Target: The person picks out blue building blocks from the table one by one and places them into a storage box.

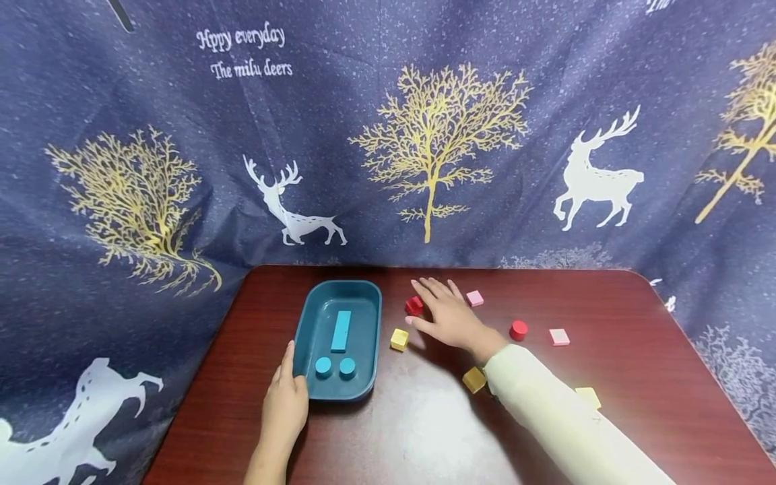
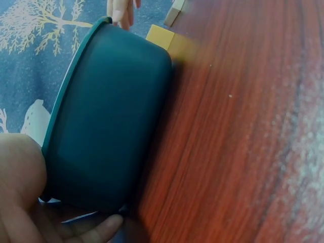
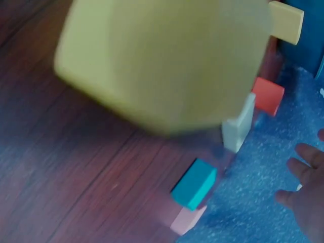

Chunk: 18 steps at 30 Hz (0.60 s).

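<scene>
My left hand (image 1: 285, 404) lies along the left outer side of a teal tray (image 1: 378, 316), its fingers straight and touching the wall. In the left wrist view the thumb is right at the tray rim. Inside the tray are a long blue bar (image 1: 341, 331) and two blue round pieces (image 1: 323, 367). My right hand (image 1: 451, 320) reaches over the table with fingers spread, holding nothing, close beside a red block (image 1: 414, 306). A teal block (image 3: 195, 183) and a white block (image 3: 238, 126) show in the right wrist view, hidden behind the hand in the head view.
Yellow blocks (image 1: 399, 339) stand right of the tray and near the right wrist. A pink square piece (image 1: 475, 298), a red cylinder (image 1: 518, 330) and a pale pink piece (image 1: 560, 337) lie farther right. Part of a yellow piece (image 1: 588, 397) shows past the sleeve. A patterned cloth hangs behind the table.
</scene>
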Tool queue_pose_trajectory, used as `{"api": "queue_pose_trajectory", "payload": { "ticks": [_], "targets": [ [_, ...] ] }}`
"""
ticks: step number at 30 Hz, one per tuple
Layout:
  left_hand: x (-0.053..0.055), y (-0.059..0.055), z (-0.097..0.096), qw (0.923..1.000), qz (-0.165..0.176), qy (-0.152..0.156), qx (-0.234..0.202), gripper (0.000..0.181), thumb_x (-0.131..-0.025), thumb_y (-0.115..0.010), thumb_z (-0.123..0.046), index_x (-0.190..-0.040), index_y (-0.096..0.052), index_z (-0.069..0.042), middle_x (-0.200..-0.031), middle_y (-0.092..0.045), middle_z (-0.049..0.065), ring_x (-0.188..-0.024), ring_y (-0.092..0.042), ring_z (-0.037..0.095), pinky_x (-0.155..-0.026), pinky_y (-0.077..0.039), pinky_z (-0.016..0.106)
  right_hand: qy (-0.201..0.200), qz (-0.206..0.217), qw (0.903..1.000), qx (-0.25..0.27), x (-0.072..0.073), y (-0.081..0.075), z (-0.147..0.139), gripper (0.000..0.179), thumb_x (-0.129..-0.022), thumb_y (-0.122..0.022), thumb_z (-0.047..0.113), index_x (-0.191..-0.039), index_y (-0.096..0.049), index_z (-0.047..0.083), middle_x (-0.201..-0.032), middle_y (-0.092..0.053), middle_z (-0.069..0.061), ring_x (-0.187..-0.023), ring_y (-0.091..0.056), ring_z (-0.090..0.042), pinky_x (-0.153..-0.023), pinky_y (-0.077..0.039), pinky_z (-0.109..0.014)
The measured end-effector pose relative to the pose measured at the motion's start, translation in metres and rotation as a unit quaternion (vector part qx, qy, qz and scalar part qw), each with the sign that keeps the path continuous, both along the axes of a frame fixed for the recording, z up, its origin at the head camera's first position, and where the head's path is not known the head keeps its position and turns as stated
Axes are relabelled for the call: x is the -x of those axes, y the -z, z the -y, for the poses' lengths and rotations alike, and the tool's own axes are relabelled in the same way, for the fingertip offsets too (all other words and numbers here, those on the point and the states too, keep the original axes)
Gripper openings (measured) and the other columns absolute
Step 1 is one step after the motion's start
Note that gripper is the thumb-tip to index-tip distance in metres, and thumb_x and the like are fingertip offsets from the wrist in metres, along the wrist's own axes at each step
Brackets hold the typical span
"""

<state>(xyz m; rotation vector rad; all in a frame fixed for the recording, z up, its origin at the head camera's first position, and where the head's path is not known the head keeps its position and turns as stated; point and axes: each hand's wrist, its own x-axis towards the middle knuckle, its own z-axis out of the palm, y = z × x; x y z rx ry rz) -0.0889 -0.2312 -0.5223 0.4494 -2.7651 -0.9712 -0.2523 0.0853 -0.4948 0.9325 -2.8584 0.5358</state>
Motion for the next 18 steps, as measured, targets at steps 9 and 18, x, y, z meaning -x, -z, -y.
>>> {"api": "queue_pose_trajectory", "payload": {
  "ticks": [9,18],
  "targets": [
    [0.001,-0.003,-0.001,0.9998,0.018,0.0,-0.011,0.065,-0.098,-0.04,-0.009,-0.161,-0.026,-0.013,-0.151,-0.046,0.027,-0.098,-0.061,0.04,-0.088,-0.048,0.06,0.013,0.005,0.9999,0.008,0.002,0.006,-0.023,0.084,-0.092,-0.063,0.055,-0.157,-0.037,0.008,-0.159,-0.041,-0.02,-0.149,-0.035,-0.039,-0.121,-0.022,-0.061],
    [0.001,0.001,-0.001,0.9999,0.011,-0.002,-0.006,0.065,-0.098,-0.041,-0.009,-0.161,-0.028,-0.012,-0.147,-0.049,0.028,-0.096,-0.06,0.04,-0.087,-0.048,0.06,0.027,0.015,0.9995,0.012,-0.004,0.013,-0.038,0.086,-0.089,-0.071,0.049,-0.156,-0.038,0.005,-0.158,-0.04,-0.023,-0.147,-0.036,-0.044,-0.118,-0.03,-0.06]
  ]
}}
